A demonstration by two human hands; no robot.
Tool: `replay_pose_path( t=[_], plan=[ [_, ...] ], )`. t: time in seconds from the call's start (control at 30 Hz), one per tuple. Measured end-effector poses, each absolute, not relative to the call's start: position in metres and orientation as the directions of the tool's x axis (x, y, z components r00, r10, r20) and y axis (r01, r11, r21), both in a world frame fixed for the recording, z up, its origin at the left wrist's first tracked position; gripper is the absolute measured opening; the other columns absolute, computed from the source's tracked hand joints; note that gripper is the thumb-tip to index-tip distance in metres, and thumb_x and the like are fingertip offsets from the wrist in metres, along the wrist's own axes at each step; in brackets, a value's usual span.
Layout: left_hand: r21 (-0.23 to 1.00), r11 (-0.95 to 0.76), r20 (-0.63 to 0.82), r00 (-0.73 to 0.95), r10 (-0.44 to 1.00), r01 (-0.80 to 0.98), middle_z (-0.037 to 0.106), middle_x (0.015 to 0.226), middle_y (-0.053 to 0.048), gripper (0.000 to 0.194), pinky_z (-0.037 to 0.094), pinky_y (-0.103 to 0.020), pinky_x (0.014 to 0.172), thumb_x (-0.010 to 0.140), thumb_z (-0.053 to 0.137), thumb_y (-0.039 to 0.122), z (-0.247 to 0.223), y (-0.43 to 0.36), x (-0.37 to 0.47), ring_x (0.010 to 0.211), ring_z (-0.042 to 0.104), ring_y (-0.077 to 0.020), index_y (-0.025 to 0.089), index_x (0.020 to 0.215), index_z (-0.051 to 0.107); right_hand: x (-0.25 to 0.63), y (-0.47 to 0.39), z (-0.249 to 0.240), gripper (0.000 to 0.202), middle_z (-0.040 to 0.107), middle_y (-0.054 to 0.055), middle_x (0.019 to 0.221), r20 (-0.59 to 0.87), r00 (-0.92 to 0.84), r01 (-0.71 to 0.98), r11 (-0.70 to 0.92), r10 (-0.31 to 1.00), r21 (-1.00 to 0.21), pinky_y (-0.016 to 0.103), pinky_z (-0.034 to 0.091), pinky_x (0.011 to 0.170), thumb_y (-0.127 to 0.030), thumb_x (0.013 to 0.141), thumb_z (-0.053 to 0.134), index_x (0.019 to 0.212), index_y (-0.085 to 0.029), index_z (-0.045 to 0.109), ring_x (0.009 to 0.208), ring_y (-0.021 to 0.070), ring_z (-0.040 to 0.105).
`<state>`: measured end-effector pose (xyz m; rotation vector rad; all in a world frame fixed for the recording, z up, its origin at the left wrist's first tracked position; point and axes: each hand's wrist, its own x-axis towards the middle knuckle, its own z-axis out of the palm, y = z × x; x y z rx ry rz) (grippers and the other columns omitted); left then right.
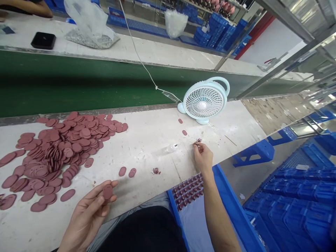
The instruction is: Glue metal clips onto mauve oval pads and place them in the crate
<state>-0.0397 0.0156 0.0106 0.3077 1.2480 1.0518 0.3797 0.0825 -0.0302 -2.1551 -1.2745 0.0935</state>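
Between the thumb and fingers of my left hand (89,211) is a dark-red oval disc (107,192), its flat face toward me. My right hand (204,158) reaches out over the table, its fingertips pinched on a small brownish piece (196,143) whose kind I cannot make out. Just beyond those fingertips lies a little shiny bit (199,140). A small clear bottle with a dark tip (172,148) lies left of my right hand. Two loose ovals (122,171) and a small dark-red cluster (156,171) rest between my hands.
A large heap of red ovals (78,134) covers the table's left side. A light-blue fan (204,101) stands at the back, its cord running upward. Below my right forearm, a blue crate (223,182) holds rows of small dark-red pieces (187,190). Blue crates (291,206) stand at right.
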Motion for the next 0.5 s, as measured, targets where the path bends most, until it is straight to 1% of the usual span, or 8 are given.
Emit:
replay_pose_path(
  t=[0.07,0.1,0.17,0.23,0.3,0.37,0.43,0.5],
  plan=[
    [0.701,0.54,-0.628,-0.043,0.777,-0.465,0.076,0.117,-0.009,0.046,0.044,-0.014,0.041,0.059,0.091,0.03,0.007,0.017,-0.043,0.073,0.07,-0.017,0.023,0.103,0.078,0.387,0.063,-0.027,0.044,0.071,0.005,0.075,0.277,0.581,0.745,-0.363,0.765,-0.561,0.027,0.048,0.063,-0.052,0.092,0.054,0.105,-0.015,0.073,0.063,0.0163,0.062],
    [0.701,0.546,-0.633,-0.047,0.773,-0.459,0.076,0.116,-0.009,0.047,0.044,-0.014,0.041,0.058,0.091,0.03,0.006,0.018,-0.044,0.073,0.069,-0.0172,0.023,0.102,0.079,0.392,0.05,-0.025,0.046,0.073,0.006,0.081,0.305,0.613,0.734,-0.382,0.729,-0.562,0.027,0.05,0.065,-0.053,0.093,0.053,0.107,-0.015,0.073,0.067,0.017,0.064],
    [0.703,0.551,-0.643,-0.071,0.763,-0.449,0.077,0.114,-0.008,0.047,0.044,-0.014,0.042,0.057,0.092,0.028,0.005,0.019,-0.045,0.073,0.069,-0.0166,0.023,0.102,0.079,0.407,0.019,-0.023,0.05,0.074,0.012,0.099,0.375,0.68,0.71,-0.438,0.629,-0.552,0.031,0.053,0.077,-0.054,0.095,0.049,0.114,-0.013,0.07,0.08,0.02,0.067],
    [0.704,0.557,-0.652,-0.09,0.753,-0.441,0.077,0.113,-0.006,0.046,0.044,-0.013,0.044,0.059,0.092,0.027,0.005,0.02,-0.043,0.073,0.069,-0.0151,0.023,0.102,0.078,0.426,-0.012,-0.029,0.053,0.069,0.018,0.114,0.44,0.738,0.673,-0.516,0.512,-0.529,0.037,0.052,0.088,-0.053,0.097,0.043,0.122,-0.011,0.065,0.093,0.024,0.067],
    [0.697,0.574,-0.667,-0.093,0.739,-0.43,0.076,0.116,-0.005,0.046,0.045,-0.012,0.045,0.06,0.091,0.027,0.004,0.022,-0.042,0.076,0.068,-0.0146,0.024,0.105,0.078,0.444,-0.039,-0.042,0.054,0.065,0.022,0.119,0.467,0.775,0.628,-0.597,0.425,-0.5,0.044,0.05,0.094,-0.05,0.099,0.04,0.124,-0.008,0.063,0.1,0.0275,0.066],
    [0.676,0.612,-0.692,-0.07,0.718,-0.41,0.074,0.122,-0.004,0.049,0.046,-0.013,0.046,0.059,0.092,0.028,0.002,0.025,-0.041,0.077,0.068,-0.0151,0.025,0.106,0.077,0.458,-0.057,-0.064,0.048,0.067,0.019,0.112,0.432,0.8,0.594,-0.659,0.417,-0.462,0.047,0.051,0.095,-0.047,0.1,0.042,0.119,-0.009,0.065,0.1,0.0271,0.066],
    [0.666,0.639,-0.706,-0.05,0.706,-0.386,0.071,0.127,-0.004,0.052,0.046,-0.013,0.046,0.057,0.093,0.029,0.0,0.029,-0.041,0.079,0.068,-0.0157,0.026,0.106,0.077,0.466,-0.066,-0.089,0.036,0.069,0.011,0.105,0.337,0.812,0.582,-0.701,0.476,-0.412,0.045,0.053,0.093,-0.042,0.099,0.051,0.112,-0.012,0.066,0.096,0.0228,0.067],
    [0.675,0.642,-0.703,-0.05,0.71,-0.364,0.07,0.129,-0.004,0.054,0.046,-0.013,0.046,0.054,0.094,0.029,0.0,0.032,-0.042,0.08,0.067,-0.0163,0.026,0.106,0.077,0.47,-0.066,-0.113,0.029,0.069,0.007,0.107,0.212,0.809,0.587,-0.731,0.549,-0.347,0.041,0.056,0.088,-0.038,0.097,0.059,0.112,-0.014,0.065,0.095,0.0192,0.067]
  ],
)
